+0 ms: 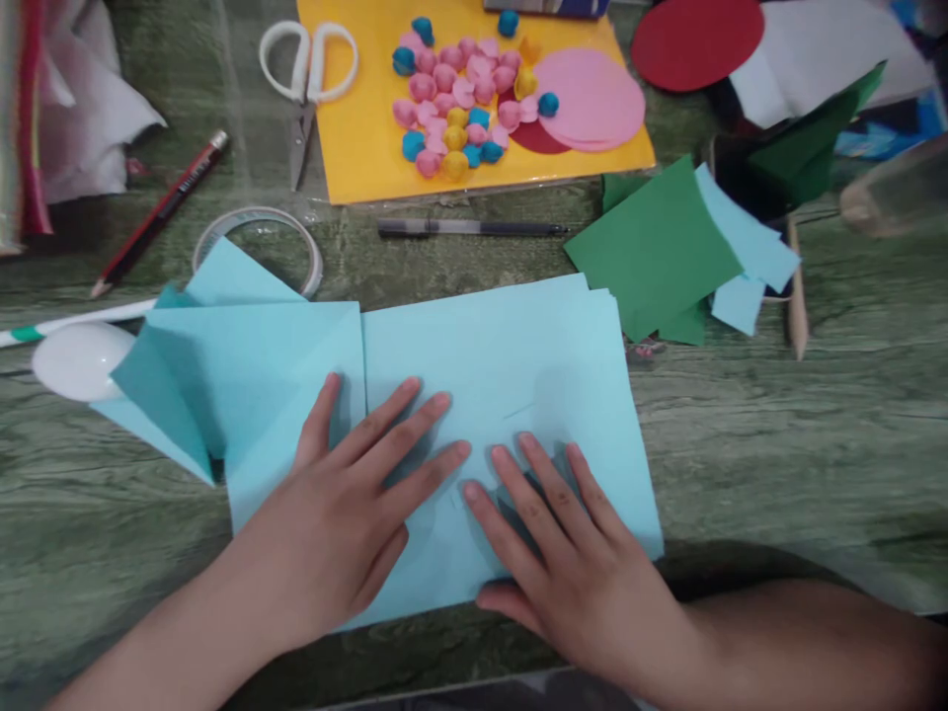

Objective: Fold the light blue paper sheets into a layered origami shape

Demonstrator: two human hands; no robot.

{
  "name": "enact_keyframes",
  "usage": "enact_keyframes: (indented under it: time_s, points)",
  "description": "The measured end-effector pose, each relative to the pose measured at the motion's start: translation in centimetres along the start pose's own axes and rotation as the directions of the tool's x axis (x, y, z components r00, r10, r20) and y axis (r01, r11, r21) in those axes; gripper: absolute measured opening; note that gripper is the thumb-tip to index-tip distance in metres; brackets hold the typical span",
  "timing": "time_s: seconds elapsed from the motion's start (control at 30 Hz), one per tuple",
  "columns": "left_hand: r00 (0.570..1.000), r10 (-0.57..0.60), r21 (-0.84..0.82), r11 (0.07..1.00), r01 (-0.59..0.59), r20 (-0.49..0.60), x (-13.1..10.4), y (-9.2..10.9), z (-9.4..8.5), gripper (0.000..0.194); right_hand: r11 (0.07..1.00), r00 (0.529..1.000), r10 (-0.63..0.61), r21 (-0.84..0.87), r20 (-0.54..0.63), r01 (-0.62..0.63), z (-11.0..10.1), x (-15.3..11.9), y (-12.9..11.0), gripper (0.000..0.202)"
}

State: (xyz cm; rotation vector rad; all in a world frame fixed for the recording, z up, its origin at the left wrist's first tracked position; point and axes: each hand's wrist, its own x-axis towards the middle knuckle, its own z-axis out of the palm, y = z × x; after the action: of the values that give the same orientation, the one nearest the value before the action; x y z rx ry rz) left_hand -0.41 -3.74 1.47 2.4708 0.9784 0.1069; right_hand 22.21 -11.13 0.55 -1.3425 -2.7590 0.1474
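Light blue paper sheets point(481, 346) lie in a stack on the table, with a few short pencil-like marks on top. My left hand point(355, 504) rests flat on the stack, fingers spread, its fingertips near the edge of a smaller folded blue piece point(259, 346) that overlaps the stack's left side. My right hand point(570, 553) presses on the stack's lower right part, fingers apart, holding nothing. A white egg-shaped object point(81, 360) sits against the folded piece on the left.
White-handled scissors point(300, 99), a pencil point(159, 212), a tape roll point(318, 267) and a pen point(474, 228) lie beyond the stack. An orange sheet point(362, 178) bears small pink, blue and yellow pieces. Green paper point(656, 252) lies right; a red oval point(696, 39) sits behind.
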Motion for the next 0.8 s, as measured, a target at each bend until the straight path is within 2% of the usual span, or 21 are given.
enact_keyframes:
  time_s: [0.23, 0.4, 0.63, 0.8]
  points:
    - [1.0, 0.007, 0.017, 1.0, -0.008, 0.025, 0.0, 0.0, -0.1, 0.053, 0.999, 0.999, -0.042, 0.031, -0.028, 0.043, 0.1, 0.2, 0.7, 0.065]
    - [0.999, 0.027, 0.039, 0.999, -0.029, 0.046, -0.1, -0.2, -0.1, 0.055, 0.984, 0.993, -0.116, 0.134, 0.012, 0.113, 0.3, 0.5, 1.3, 0.07]
    - [0.998, 0.036, 0.065, 0.997, -0.039, 0.043, -0.2, -0.2, 0.1, 0.054, 0.978, 0.992, -0.114, 0.181, 0.052, 0.103, 0.5, 0.3, 1.7, 0.075]
    - [1.0, -0.015, 0.037, 0.999, 0.015, -0.003, 0.1, 0.0, 0.0, 0.054, 0.979, 0.991, -0.111, 0.178, 0.068, 0.098, 0.5, 0.3, 1.7, 0.073]
